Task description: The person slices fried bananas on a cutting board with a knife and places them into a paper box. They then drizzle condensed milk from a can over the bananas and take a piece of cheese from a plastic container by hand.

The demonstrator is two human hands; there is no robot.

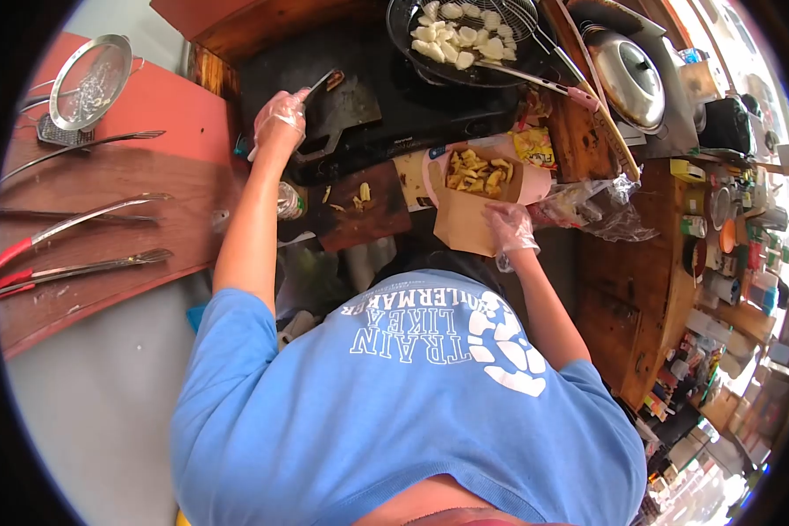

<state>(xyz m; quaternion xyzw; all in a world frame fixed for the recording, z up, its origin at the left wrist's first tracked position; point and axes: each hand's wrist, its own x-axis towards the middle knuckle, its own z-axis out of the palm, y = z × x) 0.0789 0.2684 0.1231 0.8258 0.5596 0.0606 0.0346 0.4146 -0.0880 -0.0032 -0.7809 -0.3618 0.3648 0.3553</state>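
My left hand (279,121), in a clear plastic glove, is closed around a slim metal utensil (317,86) held over the black cooking surface (267,74). Something brown shows at its tip; the utensil's exact kind I cannot tell. My right hand (510,230), gloved too, grips the side of an open brown paper box (466,221) at the counter's near edge. Golden-brown fried pieces (480,174) fill the box. A few yellow scraps (360,198) lie on the brown board (381,223) between my hands.
Pale slices (456,39) rest in a wok (401,37) with a wire strainer (510,17). Red-handled tongs (92,223) and a sieve (90,83) lie at left. A jar (289,202) stands below my left forearm, crumpled plastic (609,210) at right.
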